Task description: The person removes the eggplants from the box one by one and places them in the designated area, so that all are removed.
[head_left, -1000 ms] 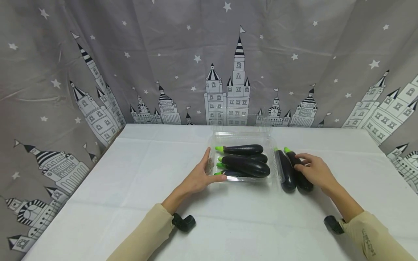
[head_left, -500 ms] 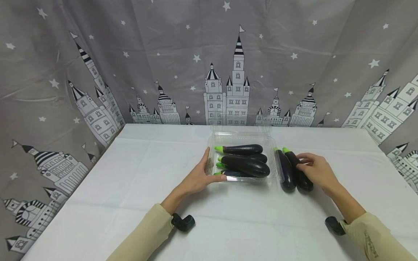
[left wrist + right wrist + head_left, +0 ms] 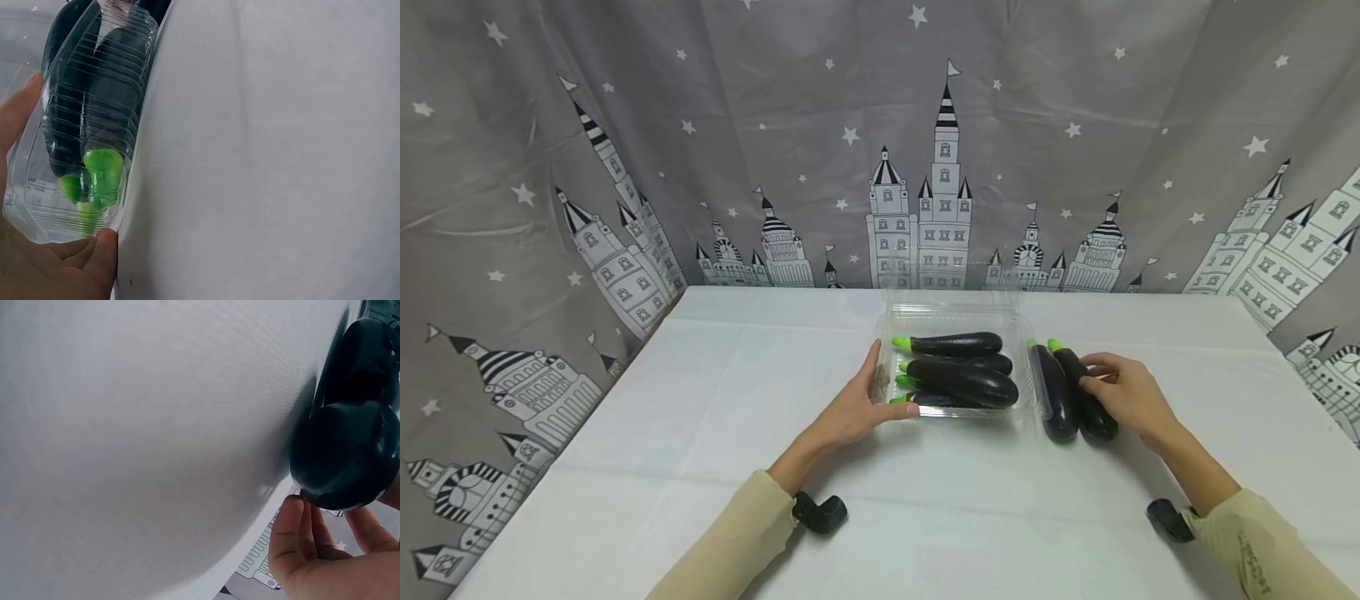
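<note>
A clear plastic clamshell container (image 3: 951, 310) stands with its lid up, holding several dark eggplants (image 3: 962, 382) with bright green stem ends. My left hand (image 3: 852, 410) holds its near left corner, thumb along the front and fingers along the left side. Two more eggplants lie side by side just right of the container. My right hand (image 3: 1126, 393) grips the outer eggplant (image 3: 1097, 417) between thumb and fingers; the inner eggplant (image 3: 1057, 400) lies against the container's side. In the right wrist view the gripped eggplant (image 3: 344, 456) shows its rounded end, hiding part of the fingers.
A white cloth covers the table (image 3: 700, 400). Behind it hangs a grey curtain (image 3: 760, 108) printed with castles and stars. A small black device sits at each sleeve cuff, the left device (image 3: 820, 512) close above the cloth.
Hardly anything differs. Both hands keep their places on the container and the outer eggplant; the whole head view shifts only slightly.
</note>
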Demonstrator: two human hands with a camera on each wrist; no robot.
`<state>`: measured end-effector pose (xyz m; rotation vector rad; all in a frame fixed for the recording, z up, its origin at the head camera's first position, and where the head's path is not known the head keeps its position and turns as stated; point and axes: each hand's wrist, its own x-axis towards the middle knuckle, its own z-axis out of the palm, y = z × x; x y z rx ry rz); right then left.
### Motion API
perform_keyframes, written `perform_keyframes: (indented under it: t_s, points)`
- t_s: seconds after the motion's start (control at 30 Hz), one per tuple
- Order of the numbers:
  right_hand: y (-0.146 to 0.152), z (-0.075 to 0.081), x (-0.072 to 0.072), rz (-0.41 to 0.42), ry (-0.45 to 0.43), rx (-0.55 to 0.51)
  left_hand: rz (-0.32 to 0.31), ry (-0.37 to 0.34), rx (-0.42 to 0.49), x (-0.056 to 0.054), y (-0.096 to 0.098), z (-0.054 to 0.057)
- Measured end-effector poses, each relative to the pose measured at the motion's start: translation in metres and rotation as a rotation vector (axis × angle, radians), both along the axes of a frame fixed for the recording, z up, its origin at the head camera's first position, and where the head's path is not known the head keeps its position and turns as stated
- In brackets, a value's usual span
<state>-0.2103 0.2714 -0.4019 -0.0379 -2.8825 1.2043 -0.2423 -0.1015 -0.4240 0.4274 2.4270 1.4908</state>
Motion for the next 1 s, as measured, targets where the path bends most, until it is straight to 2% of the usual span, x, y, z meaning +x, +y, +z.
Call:
perform_keyframes:
  t_s: [0.23,0.77,0.9,1.0]
  points:
    - [-0.001,-0.001,0.0,-0.051,0.025,0.009,-0.008,0.01,-0.008,-0.001,-0.001,0.001]
    - [-0.006,0.005,0.001,-0.103,0.104,0.016,-0.029,0.002,-0.003,-0.001,-0.002,0.002]
    - [-0.01,0.007,0.004,-0.093,0.16,0.022,-0.024,-0.004,-0.01,-0.002,-0.002,0.003]
    - [-0.015,0.011,0.006,-0.055,0.23,0.004,-0.021,-0.005,-0.013,-0.002,-0.002,0.003]
